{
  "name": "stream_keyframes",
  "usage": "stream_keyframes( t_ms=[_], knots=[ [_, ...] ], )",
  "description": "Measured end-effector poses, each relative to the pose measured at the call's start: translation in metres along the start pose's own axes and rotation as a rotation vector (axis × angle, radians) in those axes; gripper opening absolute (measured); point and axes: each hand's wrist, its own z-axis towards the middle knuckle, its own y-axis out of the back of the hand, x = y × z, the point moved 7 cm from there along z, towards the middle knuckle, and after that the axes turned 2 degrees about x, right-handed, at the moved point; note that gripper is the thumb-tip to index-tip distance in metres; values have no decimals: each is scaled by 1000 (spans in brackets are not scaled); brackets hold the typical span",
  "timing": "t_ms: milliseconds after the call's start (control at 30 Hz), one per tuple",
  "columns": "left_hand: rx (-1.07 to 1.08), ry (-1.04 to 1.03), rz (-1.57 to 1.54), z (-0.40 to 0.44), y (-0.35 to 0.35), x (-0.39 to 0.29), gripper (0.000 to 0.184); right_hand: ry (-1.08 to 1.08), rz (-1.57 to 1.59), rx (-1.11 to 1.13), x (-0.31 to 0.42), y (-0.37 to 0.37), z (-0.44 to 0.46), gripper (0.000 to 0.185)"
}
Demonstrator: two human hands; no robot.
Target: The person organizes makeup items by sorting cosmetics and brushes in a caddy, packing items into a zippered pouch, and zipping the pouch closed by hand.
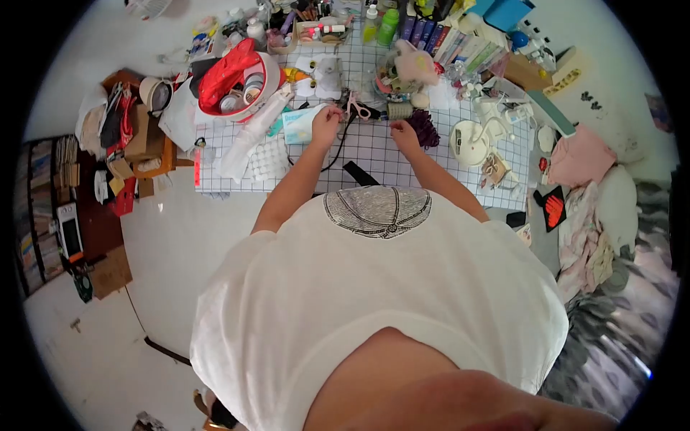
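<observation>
My left hand point(326, 123) is over the table with its fingers curled together beside a pair of pink-handled scissors point(357, 108). A thin black cord point(343, 147) runs in a curve from near the scissors down towards the table's front. My right hand point(405, 136) is closed in a pinch to the right; what it holds, if anything, is too small to see. Just beyond it sit a grey-green spool point(399, 110) and a dark purple bundle point(424, 131). A pale blue-and-white packet point(299, 126) lies by my left hand, and a black strip point(359, 173) lies near my body.
The grid-patterned table point(445, 161) is crowded. A white bin with a red bag point(228, 77) stands at left, and a white lamp point(471, 144) at right. Books point(460, 50), green bottles point(388, 27) and a container with a pink plush point(415, 66) line the back.
</observation>
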Motion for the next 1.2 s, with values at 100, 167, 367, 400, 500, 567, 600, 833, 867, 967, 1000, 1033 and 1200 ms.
stream_keyframes(
  t_ms=[100, 167, 367, 400, 500, 567, 600, 833, 867, 967, 1000, 1033, 1200],
  knots=[
    [-52, -31, 72, -12, 15, 0, 11, -31, -7, 47, 7, -10, 3, 24],
    [-134, -87, 77, -13, 32, -18, 12, -7, -14, 59, 25, -21, 9, 22],
    [-79, -149, 132, -2, 60, -62, 9, 73, 92, 169, 63, -84, 31, 20],
    [-75, -147, 141, -1, 64, -68, 10, 62, 113, 187, 77, -96, 32, 20],
    [-228, -30, 33, -10, 95, -79, 15, 116, 188, 252, 120, -132, 39, 25],
    [-301, 29, 3, -11, 124, -66, 20, 191, 209, 186, 137, -158, 56, 31],
    [-331, 46, -9, -11, 143, -51, 24, 229, 220, 152, 147, -172, 65, 34],
    [-582, 354, 30, -21, 233, -34, 57, 270, 83, 59, 232, -237, 106, 69],
    [-617, 355, 49, -21, 246, -33, 58, 329, 69, 7, 222, -249, 121, 67],
    [-685, 336, 128, -10, 278, -21, 61, 336, -45, -31, 233, -250, 112, 58],
    [-717, 336, 178, -2, 292, -10, 61, 342, -48, -17, 239, -250, 110, 57],
    [-678, 286, 123, 5, 294, -10, 61, 346, -50, -3, 240, -250, 110, 56],
    [-493, 161, -175, 18, 277, -47, 56, 347, -16, 84, 228, -252, 115, 54]
  ],
)
